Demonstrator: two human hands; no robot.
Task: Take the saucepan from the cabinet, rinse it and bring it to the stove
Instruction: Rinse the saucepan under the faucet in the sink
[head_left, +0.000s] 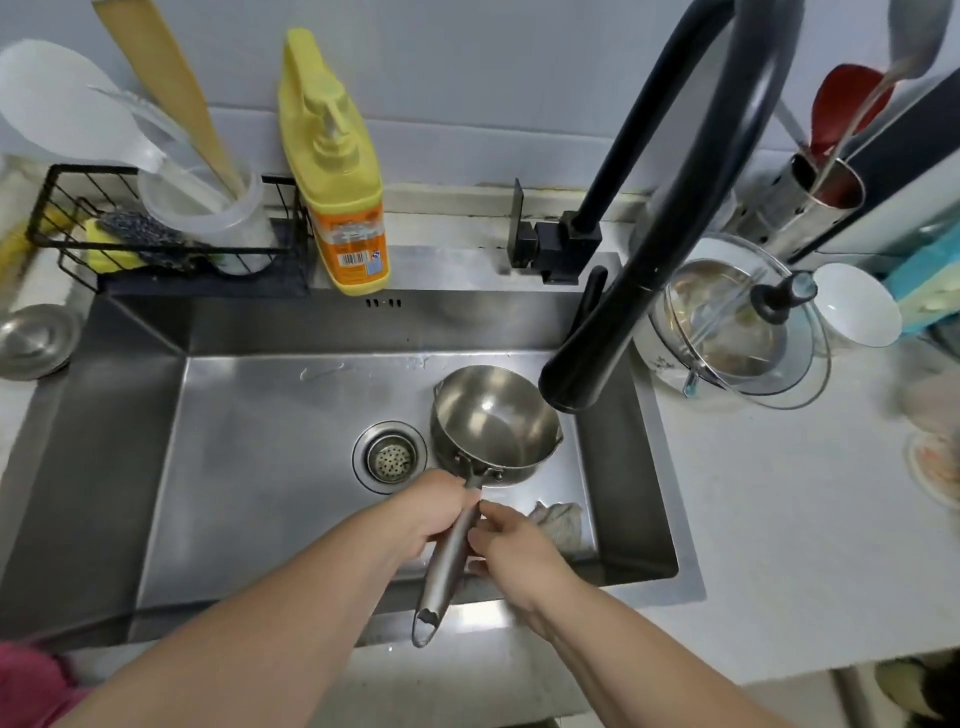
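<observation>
A small steel saucepan (491, 421) is held inside the steel sink (249, 467), just right of the drain (390, 457) and below the head of the black faucet (587, 358). Its long handle points back toward me. My left hand (431, 512) grips the handle close to the pan. My right hand (511, 551) touches the handle from the right side, fingers curled against it. No water runs from the faucet. The pan's inside looks empty and shiny.
A grey rag (561, 525) lies in the sink's right front corner. A yellow soap bottle (337, 171) and a black wire caddy (156, 234) with utensils stand behind the sink. A glass lid (748, 322) over a bowl, a white bowl (857, 306) and a steel utensil holder (815, 197) sit on the right counter.
</observation>
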